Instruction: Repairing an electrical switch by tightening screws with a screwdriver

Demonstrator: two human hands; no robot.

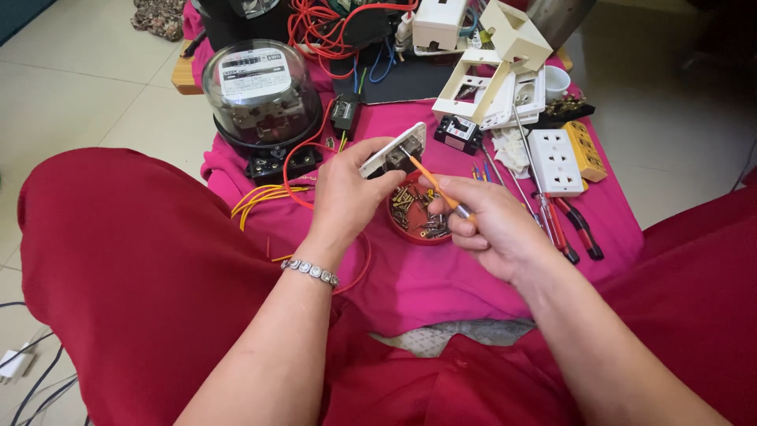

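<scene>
Switch plate (392,151): white, held above the red dish, tilted so its back meets the tool.
Left hand (347,193): fingers pinching the plate's lower edge, steadying it against the push of the tip.
Right hand (493,225): pressed together around one orange-handled screwdriver (436,188), tip touching the plate.
Red dish (416,214): one, directly under the work, full of brass screws, apparently kept within reach.
Pink cloth (441,276): covers the low table.
Electricity meter (262,99): one, glass-domed, far left.
White socket (555,161): one, right, beside red-handled pliers (574,229).
</scene>
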